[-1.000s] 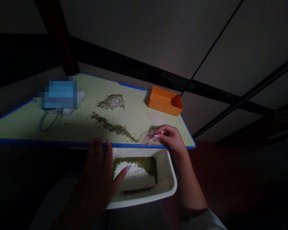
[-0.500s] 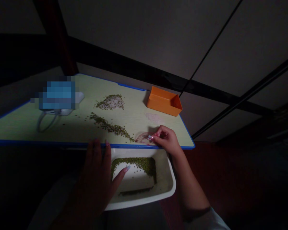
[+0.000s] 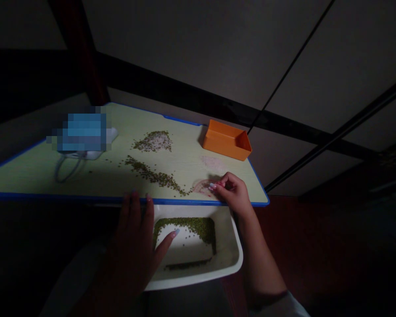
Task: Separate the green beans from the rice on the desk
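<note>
My left hand (image 3: 135,237) is open, palm down in the shade, its fingertips at the table's front edge. The thumb reaches over a white basin (image 3: 236,246) with green mung beans (image 3: 203,226) inside. At the front right of the table my right hand (image 3: 234,191) has thumb and index finger pinched together. Next to the pinch lies a thin, see-through curved piece (image 3: 199,187) with pinkish lines; whether the fingers grip it is unclear. A loose band of mung beans (image 3: 156,176) stretches leftward from there. Behind it sits a pile of whitish grains mixed with green beans (image 3: 156,141).
An orange open box (image 3: 226,147) stands at the table's back right corner. In front of it lies a patch of pale grains (image 3: 213,163). A blurred-out blue device with a cable (image 3: 69,169) occupies the left. Blue trim edges the pale table (image 3: 185,202); cabinet panels rise behind.
My right hand has shifted slightly to the right, and the see-through curved piece appears slightly farther right too. My left hand stays in place. The view has shifted a little.
</note>
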The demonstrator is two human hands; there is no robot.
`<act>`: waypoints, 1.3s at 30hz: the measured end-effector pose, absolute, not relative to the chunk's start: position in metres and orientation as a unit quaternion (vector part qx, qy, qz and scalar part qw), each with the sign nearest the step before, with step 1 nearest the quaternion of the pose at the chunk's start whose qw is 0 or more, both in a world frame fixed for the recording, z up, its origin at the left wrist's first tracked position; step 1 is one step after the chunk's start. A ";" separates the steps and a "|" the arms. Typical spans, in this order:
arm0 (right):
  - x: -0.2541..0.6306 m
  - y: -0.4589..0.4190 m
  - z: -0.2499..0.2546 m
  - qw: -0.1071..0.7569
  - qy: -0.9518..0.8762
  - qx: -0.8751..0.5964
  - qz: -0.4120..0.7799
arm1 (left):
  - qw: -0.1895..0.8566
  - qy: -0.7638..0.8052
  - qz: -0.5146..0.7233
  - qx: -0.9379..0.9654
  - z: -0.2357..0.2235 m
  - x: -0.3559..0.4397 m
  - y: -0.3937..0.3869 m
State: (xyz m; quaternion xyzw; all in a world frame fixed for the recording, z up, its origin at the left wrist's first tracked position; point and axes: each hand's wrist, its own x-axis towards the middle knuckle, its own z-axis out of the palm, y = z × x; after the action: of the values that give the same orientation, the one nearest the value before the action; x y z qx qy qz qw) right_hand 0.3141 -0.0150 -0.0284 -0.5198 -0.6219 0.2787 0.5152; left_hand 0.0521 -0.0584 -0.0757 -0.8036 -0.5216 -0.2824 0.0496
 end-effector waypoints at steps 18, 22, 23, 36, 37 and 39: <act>0.312 -0.010 -0.032 0.495 -0.621 -0.550 0.258 | 0.043 -0.527 -0.287 -0.799 -0.079 0.053 -0.059; 0.312 -0.011 -0.031 0.502 -0.621 -0.554 0.236 | 0.038 -0.525 -0.289 -0.799 -0.078 0.053 -0.059; 0.312 -0.011 -0.031 0.505 -0.618 -0.556 0.230 | 0.037 -0.526 -0.289 -0.799 -0.078 0.053 -0.059; 0.314 -0.008 -0.035 0.565 -0.565 -0.563 0.213 | 0.034 -0.525 -0.285 -0.801 -0.078 0.052 -0.058; 0.314 -0.009 -0.035 0.571 -0.564 -0.552 0.226 | 0.034 -0.525 -0.286 -0.801 -0.078 0.052 -0.058; 0.314 -0.009 -0.036 0.567 -0.572 -0.540 0.244 | 0.038 -0.525 -0.290 -0.799 -0.079 0.052 -0.058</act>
State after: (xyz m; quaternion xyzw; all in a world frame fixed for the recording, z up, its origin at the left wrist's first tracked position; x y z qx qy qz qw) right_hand 0.3141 -0.0088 -0.0358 -0.5403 -0.5722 0.2442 0.5666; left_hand 0.0523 -0.0577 -0.0785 -0.7994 -0.5248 -0.2901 0.0375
